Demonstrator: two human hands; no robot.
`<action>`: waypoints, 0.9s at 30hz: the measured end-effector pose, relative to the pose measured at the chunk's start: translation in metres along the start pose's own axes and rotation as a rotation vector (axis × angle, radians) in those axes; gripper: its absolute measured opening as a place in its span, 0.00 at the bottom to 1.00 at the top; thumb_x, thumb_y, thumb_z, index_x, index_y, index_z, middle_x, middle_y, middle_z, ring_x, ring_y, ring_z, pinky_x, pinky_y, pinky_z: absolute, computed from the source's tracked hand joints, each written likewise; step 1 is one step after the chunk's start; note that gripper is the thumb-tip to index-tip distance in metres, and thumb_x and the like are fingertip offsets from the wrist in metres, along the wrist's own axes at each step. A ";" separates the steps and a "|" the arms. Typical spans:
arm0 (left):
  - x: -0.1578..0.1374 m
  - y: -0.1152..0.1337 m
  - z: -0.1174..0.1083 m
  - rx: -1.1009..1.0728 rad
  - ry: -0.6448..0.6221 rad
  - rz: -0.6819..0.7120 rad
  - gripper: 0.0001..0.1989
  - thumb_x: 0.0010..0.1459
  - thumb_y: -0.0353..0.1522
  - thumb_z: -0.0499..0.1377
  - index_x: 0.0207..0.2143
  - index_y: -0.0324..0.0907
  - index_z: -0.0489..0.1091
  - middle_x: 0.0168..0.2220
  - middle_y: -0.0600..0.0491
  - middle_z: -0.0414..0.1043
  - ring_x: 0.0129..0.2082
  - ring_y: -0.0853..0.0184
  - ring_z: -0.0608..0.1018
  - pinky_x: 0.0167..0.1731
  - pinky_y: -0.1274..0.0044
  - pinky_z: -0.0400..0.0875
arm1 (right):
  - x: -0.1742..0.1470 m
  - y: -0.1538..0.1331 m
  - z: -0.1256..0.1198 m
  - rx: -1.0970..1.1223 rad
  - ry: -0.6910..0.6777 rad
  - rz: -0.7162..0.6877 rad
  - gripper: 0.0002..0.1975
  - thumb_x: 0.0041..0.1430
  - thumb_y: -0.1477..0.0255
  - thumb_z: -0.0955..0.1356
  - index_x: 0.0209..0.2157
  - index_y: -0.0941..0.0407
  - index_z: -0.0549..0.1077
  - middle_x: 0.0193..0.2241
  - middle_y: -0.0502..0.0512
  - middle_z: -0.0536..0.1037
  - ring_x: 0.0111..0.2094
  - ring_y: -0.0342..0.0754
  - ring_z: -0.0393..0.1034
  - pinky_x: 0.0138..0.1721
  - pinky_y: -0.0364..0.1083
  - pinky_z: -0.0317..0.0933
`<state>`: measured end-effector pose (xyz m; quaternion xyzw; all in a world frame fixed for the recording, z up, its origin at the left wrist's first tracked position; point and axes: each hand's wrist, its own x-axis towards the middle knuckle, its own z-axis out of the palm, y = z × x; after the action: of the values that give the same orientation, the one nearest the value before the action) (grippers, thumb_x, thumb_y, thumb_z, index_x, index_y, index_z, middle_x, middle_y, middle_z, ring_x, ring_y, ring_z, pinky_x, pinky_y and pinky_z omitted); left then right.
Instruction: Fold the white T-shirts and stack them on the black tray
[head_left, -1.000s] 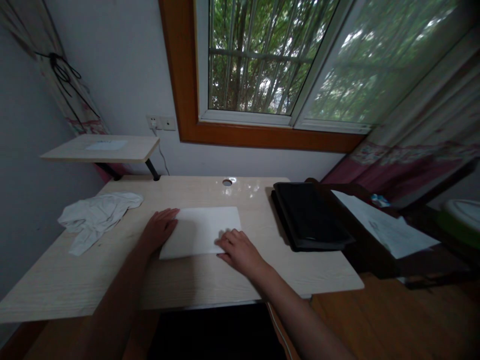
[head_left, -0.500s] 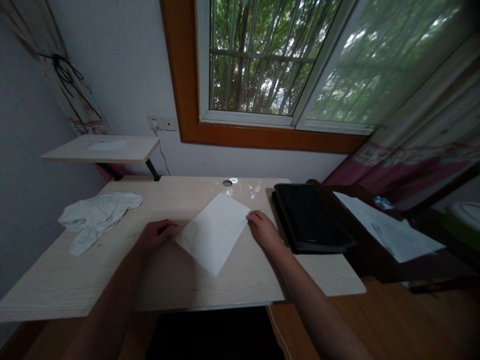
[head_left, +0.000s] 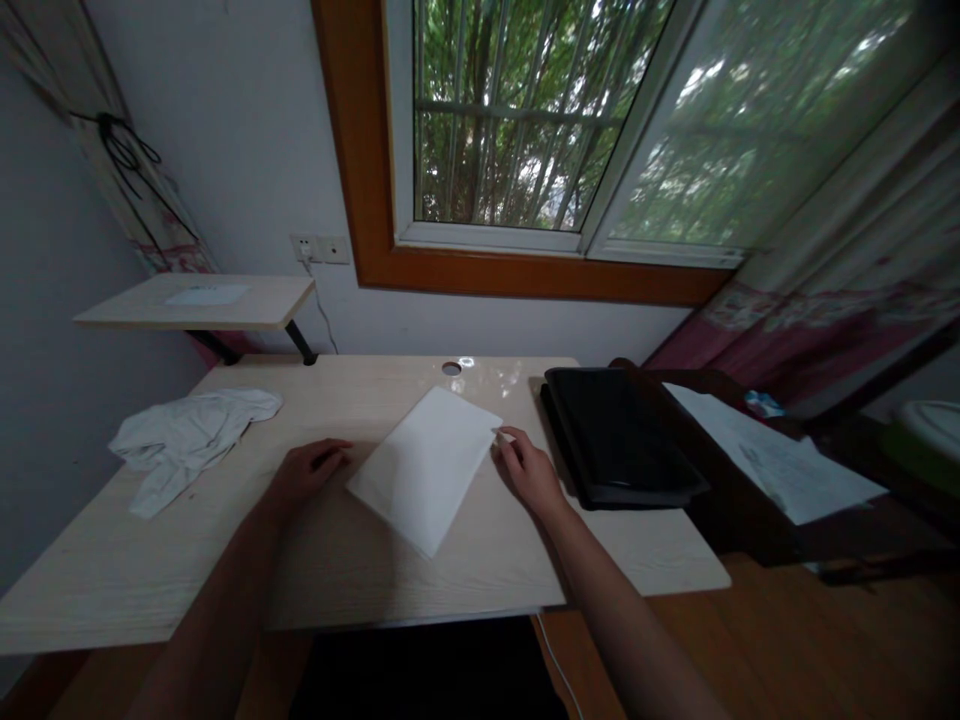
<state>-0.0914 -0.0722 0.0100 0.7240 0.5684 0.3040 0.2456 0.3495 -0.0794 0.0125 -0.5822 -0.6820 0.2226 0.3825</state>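
Observation:
A white sheet of paper (head_left: pixel 431 465), seemingly folded, lies turned at an angle on the pale wooden desk (head_left: pixel 330 580). Just left of its left corner rests my left hand (head_left: pixel 304 472), loosely curved, with a gap between thumb and forefinger and nothing held. At the paper's right corner is my right hand (head_left: pixel 527 468). Its forefinger reaches to the corner while the thumb sits apart below, so the fingers are open. Whether that fingertip touches the paper is hard to tell.
A crumpled white cloth (head_left: pixel 191 435) lies at the desk's left, in front of a raised shelf (head_left: pixel 262 305). Black folders (head_left: pixel 619 435) are stacked on the right. Beyond them, a printed sheet (head_left: pixel 772 455) lies on dark furniture. A cable hole (head_left: pixel 451 369) is near the back edge.
My right hand's thumb and forefinger have parted from their pinch at the paper's right corner. The paper and my left hand stay nearly in place; the view has shifted slightly.

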 end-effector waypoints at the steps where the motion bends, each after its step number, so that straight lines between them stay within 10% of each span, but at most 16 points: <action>1: 0.000 0.000 0.000 -0.003 -0.003 0.008 0.21 0.64 0.45 0.55 0.51 0.45 0.78 0.42 0.50 0.84 0.44 0.58 0.83 0.49 0.67 0.75 | -0.003 -0.004 0.002 0.012 -0.029 0.001 0.19 0.72 0.59 0.61 0.57 0.50 0.72 0.33 0.52 0.83 0.35 0.51 0.78 0.39 0.47 0.68; 12: -0.001 0.010 0.006 0.066 -0.056 0.146 0.19 0.66 0.43 0.55 0.52 0.49 0.79 0.49 0.51 0.81 0.49 0.59 0.81 0.52 0.67 0.74 | -0.014 -0.012 0.011 0.036 -0.189 -0.283 0.16 0.68 0.62 0.67 0.54 0.50 0.76 0.39 0.54 0.81 0.37 0.49 0.75 0.41 0.47 0.67; 27: -0.001 0.026 0.016 -0.070 -0.187 0.163 0.19 0.66 0.46 0.55 0.44 0.47 0.82 0.41 0.48 0.82 0.43 0.59 0.81 0.47 0.68 0.73 | -0.005 -0.014 0.010 -0.012 -0.136 -0.248 0.20 0.73 0.59 0.62 0.56 0.51 0.77 0.44 0.58 0.82 0.47 0.55 0.73 0.53 0.56 0.66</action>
<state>-0.0622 -0.0797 0.0166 0.7839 0.4713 0.2739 0.2971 0.3330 -0.0861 0.0155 -0.4794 -0.7745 0.2084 0.3563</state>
